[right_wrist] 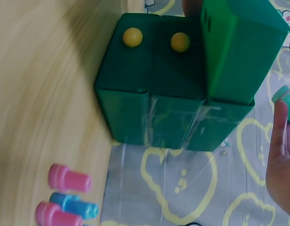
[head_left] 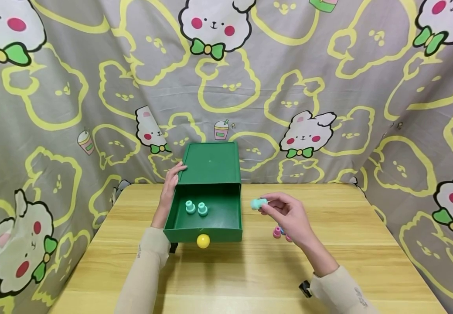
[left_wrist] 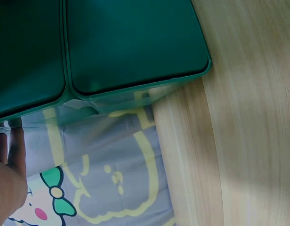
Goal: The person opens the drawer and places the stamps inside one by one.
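Note:
A green drawer box [head_left: 210, 163] stands on the wooden table [head_left: 250, 270], its drawer [head_left: 204, 233] pulled out toward me, with a yellow knob [head_left: 203, 240] on the front. Two teal pegs [head_left: 196, 208] stand inside the drawer. My left hand [head_left: 174, 173] rests with straight fingers [left_wrist: 11, 148] against the box's left front corner. To the right of the drawer, my right hand [head_left: 265, 206] pinches a third teal peg [head_left: 258, 203] above the table. In the right wrist view the teal peg [right_wrist: 283, 96] shows beside my fingertips [right_wrist: 279, 136].
Pink pegs [right_wrist: 69, 178] and a blue peg [right_wrist: 74, 206] lie on the table under my right hand, right of the box. A grey cartoon-print cloth [head_left: 328, 87] hangs behind and at both sides of the table. The box [right_wrist: 154, 84] shows two yellow knobs.

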Tool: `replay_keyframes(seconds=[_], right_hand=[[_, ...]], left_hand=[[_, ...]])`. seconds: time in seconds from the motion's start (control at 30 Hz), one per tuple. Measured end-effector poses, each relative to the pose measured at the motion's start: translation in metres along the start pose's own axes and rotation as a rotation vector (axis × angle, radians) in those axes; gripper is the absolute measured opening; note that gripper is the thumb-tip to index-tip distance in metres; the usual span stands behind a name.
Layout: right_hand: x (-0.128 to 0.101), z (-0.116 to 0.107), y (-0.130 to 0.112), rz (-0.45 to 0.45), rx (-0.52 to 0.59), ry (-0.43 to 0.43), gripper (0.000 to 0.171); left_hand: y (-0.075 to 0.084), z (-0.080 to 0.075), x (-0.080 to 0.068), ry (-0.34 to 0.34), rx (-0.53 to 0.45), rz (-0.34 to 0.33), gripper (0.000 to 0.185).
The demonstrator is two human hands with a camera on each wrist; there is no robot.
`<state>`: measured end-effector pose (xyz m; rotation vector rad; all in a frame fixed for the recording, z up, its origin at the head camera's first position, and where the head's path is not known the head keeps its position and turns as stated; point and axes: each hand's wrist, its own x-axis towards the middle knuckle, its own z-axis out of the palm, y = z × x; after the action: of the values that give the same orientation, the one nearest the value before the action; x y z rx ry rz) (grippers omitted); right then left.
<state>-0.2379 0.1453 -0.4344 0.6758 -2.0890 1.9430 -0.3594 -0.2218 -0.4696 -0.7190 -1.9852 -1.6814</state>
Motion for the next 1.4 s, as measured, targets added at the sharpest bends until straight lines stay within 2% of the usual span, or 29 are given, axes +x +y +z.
replay_keyframes(seconds=[0.23,0.4,0.53,0.83,1.4], right_hand=[[0.011,0.02,-0.005,0.004,0.043,-0.033,0.023],[0.019,0.035,-0.007,-0.002,0.03,-0.07,0.023],[0.024,0.044,-0.009,-0.003,-0.024,-0.092,0.022],[0.031,0.052,-0.013,-0.005,-0.133,-0.079,0.02],[0.042,0.062,-0.02,0.065,-0.325,-0.11,0.02]], left_hand=[[0.001,0.0,0.001,-0.003,-0.006,0.014,0.046],[0.001,0.0,0.001,-0.002,-0.009,0.012,0.046],[0.001,0.001,0.0,-0.004,-0.015,-0.003,0.047],[0.001,0.001,0.0,-0.003,-0.007,-0.005,0.047],[0.003,0.0,0.001,0.0,-0.01,-0.02,0.046]])
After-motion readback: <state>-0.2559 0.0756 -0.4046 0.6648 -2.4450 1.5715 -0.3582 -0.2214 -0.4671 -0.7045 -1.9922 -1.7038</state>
